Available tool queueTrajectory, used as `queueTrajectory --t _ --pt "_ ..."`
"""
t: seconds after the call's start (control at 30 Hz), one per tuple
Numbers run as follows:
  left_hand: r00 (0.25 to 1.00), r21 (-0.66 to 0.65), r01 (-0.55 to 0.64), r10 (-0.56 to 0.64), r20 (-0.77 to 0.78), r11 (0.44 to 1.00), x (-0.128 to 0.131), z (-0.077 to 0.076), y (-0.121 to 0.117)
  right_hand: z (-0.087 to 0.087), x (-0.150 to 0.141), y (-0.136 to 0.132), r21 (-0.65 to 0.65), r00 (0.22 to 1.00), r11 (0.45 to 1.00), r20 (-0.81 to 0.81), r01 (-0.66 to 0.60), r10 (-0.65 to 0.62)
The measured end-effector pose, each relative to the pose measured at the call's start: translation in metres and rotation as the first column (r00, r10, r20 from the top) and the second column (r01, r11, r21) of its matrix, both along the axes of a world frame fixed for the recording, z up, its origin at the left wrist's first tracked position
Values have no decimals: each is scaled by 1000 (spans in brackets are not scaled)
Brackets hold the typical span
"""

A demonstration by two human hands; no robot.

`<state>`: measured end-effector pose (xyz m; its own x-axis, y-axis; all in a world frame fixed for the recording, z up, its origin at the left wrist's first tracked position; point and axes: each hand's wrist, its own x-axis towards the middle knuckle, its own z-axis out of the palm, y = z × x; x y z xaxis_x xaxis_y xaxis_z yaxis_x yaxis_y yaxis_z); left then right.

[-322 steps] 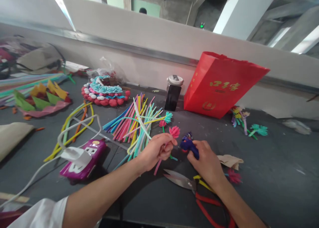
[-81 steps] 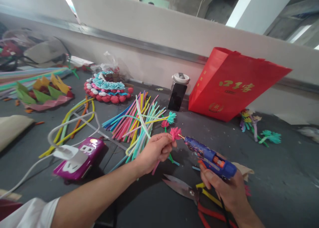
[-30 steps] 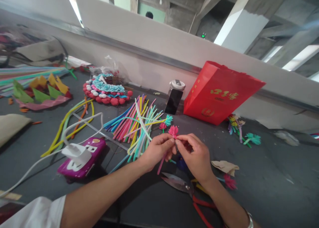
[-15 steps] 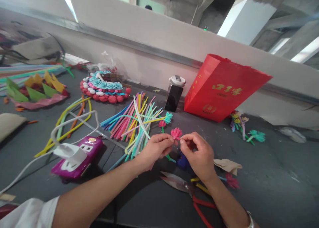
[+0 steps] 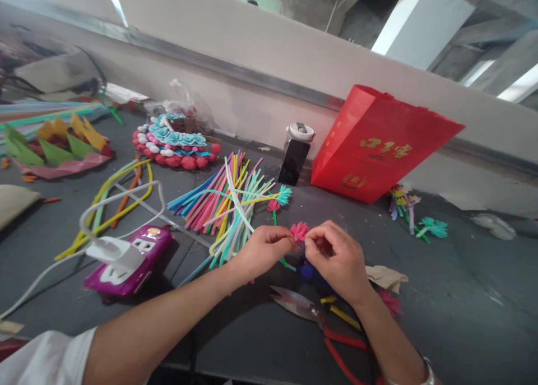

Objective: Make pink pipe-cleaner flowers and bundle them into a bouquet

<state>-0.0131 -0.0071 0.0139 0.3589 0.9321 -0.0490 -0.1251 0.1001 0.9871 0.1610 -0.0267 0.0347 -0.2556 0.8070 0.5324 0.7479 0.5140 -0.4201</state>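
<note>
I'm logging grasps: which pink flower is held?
The flower between left hand and right hand; a second farther back and a third by the right forearm are unheld.

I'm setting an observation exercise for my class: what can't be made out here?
All in the head view:
Pink flower: base hidden by the left hand and right hand.
Blue object: mostly behind the right hand.
Scissors: red handles partly hidden by the right forearm.
Red bag: contents hidden by its walls.
Beige item: cut off by the left edge.
</note>
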Motion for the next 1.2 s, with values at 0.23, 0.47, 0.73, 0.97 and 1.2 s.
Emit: queueTrajectory --t 0.23,0.47,0.73,0.97,1.2 --pt "999 49 29 -27 -44 998 -1 -1 0 4 1 0 -161 993 987 -121 -26 7" --pt "999 -34 40 -40 -5 999 -4 4 -1 3 1 2 -210 985 978 -170 -2 -34" --pt "996 96 46 -38 -83 994 -5 4 0 2 -2 1 -207 982 978 -182 6 -45" --pt "996 116 59 -51 -71 992 -4 2 0 1 -4 -1 -188 979 981 -189 38 -74" --pt "997 72 49 -45 -58 996 -5 4 -1 2 -6 -1 -202 972 979 -225 20 -66"
